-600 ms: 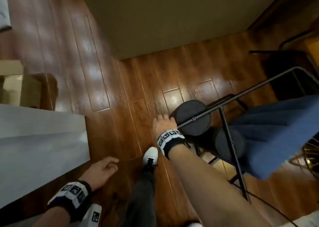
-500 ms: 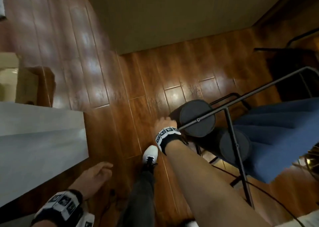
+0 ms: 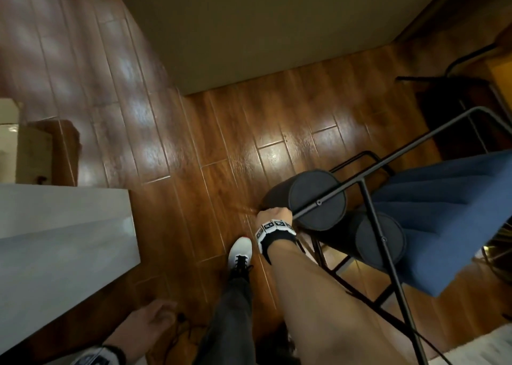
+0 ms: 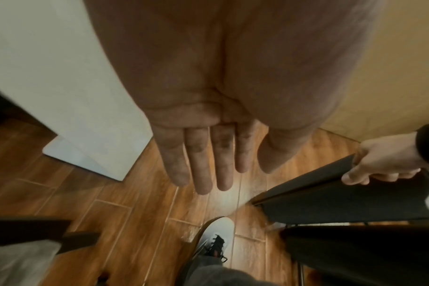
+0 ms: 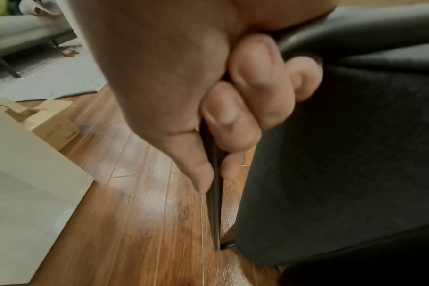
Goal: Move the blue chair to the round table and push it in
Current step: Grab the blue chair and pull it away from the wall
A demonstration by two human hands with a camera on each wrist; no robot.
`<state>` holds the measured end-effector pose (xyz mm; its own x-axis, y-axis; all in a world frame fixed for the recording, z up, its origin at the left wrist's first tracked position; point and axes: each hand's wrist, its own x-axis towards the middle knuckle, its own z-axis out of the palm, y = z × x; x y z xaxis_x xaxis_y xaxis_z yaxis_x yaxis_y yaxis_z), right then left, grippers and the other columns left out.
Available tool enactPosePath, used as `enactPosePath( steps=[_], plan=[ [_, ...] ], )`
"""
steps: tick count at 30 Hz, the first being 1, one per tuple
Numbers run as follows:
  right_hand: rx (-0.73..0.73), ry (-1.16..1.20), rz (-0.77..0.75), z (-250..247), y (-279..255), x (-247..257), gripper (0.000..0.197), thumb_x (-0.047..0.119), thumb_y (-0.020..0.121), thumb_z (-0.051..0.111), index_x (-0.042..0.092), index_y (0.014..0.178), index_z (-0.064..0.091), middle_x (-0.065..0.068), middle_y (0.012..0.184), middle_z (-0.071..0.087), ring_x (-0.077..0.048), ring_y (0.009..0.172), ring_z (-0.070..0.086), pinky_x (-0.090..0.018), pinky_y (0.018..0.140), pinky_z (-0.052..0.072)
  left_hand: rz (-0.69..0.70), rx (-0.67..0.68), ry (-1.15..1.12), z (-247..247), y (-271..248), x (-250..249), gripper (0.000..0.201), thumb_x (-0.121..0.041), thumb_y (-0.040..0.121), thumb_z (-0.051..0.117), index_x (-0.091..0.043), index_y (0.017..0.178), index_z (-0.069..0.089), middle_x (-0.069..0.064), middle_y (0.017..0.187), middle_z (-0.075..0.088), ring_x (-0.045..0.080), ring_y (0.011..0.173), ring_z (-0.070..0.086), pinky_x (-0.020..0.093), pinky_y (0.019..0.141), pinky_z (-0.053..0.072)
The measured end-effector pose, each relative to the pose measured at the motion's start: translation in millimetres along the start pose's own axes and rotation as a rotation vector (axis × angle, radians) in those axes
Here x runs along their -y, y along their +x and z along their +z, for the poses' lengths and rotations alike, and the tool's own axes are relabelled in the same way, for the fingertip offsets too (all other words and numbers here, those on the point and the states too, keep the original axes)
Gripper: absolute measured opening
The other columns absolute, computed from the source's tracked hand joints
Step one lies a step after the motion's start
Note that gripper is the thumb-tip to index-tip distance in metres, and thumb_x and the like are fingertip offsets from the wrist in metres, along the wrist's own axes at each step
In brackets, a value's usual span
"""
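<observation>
The blue chair (image 3: 443, 212) has a blue padded seat, two dark cylindrical back rolls (image 3: 318, 201) and a thin black metal frame (image 3: 388, 256). It is at the right of the head view, tilted. My right hand (image 3: 273, 215) grips the top of the frame beside the upper roll; in the right wrist view the right hand (image 5: 233, 123) has its fingers curled round the black frame bar (image 5: 214, 209). My left hand (image 3: 151, 323) hangs at the lower left, and in the left wrist view the left hand (image 4: 208, 174) shows straight fingers holding nothing. No round table is in view.
A white block-shaped piece of furniture (image 3: 61, 242) stands at the left, a cardboard box (image 3: 33, 154) behind it. A beige wall (image 3: 263, 26) rises ahead. Another dark chair frame (image 3: 457, 87) stands at the far right. My white shoe (image 3: 239, 253) is on the wood floor (image 3: 194, 156).
The chair and my right hand have stayed together while I stepped forward. My left hand has dropped lower and back toward the frame's bottom edge.
</observation>
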<state>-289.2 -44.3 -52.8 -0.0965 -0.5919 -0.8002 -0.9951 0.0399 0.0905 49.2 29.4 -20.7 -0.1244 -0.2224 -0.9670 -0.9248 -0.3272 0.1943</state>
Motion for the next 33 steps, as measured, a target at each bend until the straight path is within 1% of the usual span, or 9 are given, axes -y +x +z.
enactPosePath(
  steps=[7,12,18,20,22,24,26,28,33],
  plan=[
    [-0.098,-0.058,-0.014,1.2,-71.8,-33.9,0.033,0.016,0.101,0.036,0.021,0.110,0.067,0.001,0.110,0.069,-0.024,0.104,0.063,-0.035,0.073,0.040,0.052,-0.014,0.145,4.6,1.0,-66.2,0.020,-0.034,0.099,0.056,-0.036,0.119,0.055,-0.009,0.116,0.061,0.006,0.099,0.057,0.019,0.073,0.041],
    [-0.153,-0.010,-0.024,-7.5,-147.6,-62.7,0.029,0.020,0.101,0.035,0.021,0.108,0.064,-0.001,0.107,0.068,-0.025,0.099,0.062,-0.038,0.076,0.039,0.121,0.004,0.188,32.4,6.6,-115.0,0.044,-0.035,0.092,0.065,-0.032,0.133,0.048,-0.007,0.119,0.061,0.011,0.105,0.058,0.027,0.084,0.044],
    [-0.367,0.095,0.021,-22.0,-263.1,-99.8,0.014,0.029,0.092,0.057,0.020,0.083,0.064,-0.001,0.078,0.068,-0.023,0.072,0.063,-0.037,0.071,0.038,0.399,-0.042,0.319,79.1,-0.2,-191.3,0.094,-0.033,0.080,0.080,-0.030,0.153,0.020,0.008,0.153,0.035,0.027,0.136,0.043,0.038,0.113,0.036],
    [-0.361,0.129,0.053,-22.0,-298.9,-110.4,0.015,0.032,0.084,0.066,0.018,0.077,0.063,-0.001,0.069,0.065,-0.023,0.063,0.062,-0.037,0.072,0.043,0.513,-0.093,0.326,91.7,-7.1,-222.4,0.094,-0.035,0.080,0.080,-0.034,0.152,0.020,0.007,0.157,0.027,0.027,0.141,0.035,0.040,0.116,0.034],
    [-0.390,0.160,0.103,-11.2,-333.7,-120.8,0.024,0.040,0.067,0.075,0.020,0.068,0.062,0.001,0.056,0.060,-0.021,0.049,0.057,-0.035,0.068,0.045,0.636,-0.122,0.396,101.5,-10.9,-252.3,0.077,-0.034,0.081,0.078,-0.037,0.146,0.036,0.004,0.159,0.024,0.026,0.145,0.026,0.042,0.119,0.028],
    [-0.391,0.221,0.128,6.4,-366.9,-130.1,0.031,0.044,0.058,0.080,0.020,0.061,0.060,0.002,0.047,0.054,-0.019,0.040,0.050,-0.034,0.061,0.046,0.775,-0.072,0.559,110.6,-16.7,-280.8,0.041,-0.025,0.082,0.074,-0.032,0.120,0.063,0.004,0.149,0.043,0.026,0.140,0.036,0.041,0.117,0.032],
    [-0.394,0.226,0.162,35.0,-394.8,-136.1,0.028,0.044,0.069,0.075,0.020,0.066,0.058,0.003,0.047,0.051,-0.019,0.039,0.046,-0.035,0.060,0.041,0.800,0.055,0.798,122.7,-33.8,-308.1,0.007,-0.021,0.081,0.067,-0.027,0.084,0.066,0.003,0.110,0.067,0.027,0.113,0.061,0.035,0.097,0.048],
    [-0.412,0.238,0.201,65.0,-424.4,-141.5,0.028,0.045,0.079,0.068,0.022,0.070,0.055,0.003,0.046,0.049,-0.018,0.040,0.044,-0.036,0.061,0.037,0.765,0.143,0.989,141.2,-50.6,-323.9,0.010,-0.022,0.079,0.062,-0.027,0.071,0.060,-0.002,0.081,0.066,0.025,0.085,0.067,0.030,0.075,0.052],
    [-0.385,0.246,0.282,138.4,-495.1,-156.2,0.029,0.046,0.080,0.070,0.027,0.068,0.052,0.004,0.042,0.048,-0.018,0.036,0.044,-0.031,0.058,0.038,0.802,0.153,1.244,203.9,-92.3,-334.6,0.019,-0.038,0.073,0.053,-0.024,0.069,0.066,-0.004,0.076,0.069,0.022,0.075,0.066,0.038,0.074,0.058]
  ],
)
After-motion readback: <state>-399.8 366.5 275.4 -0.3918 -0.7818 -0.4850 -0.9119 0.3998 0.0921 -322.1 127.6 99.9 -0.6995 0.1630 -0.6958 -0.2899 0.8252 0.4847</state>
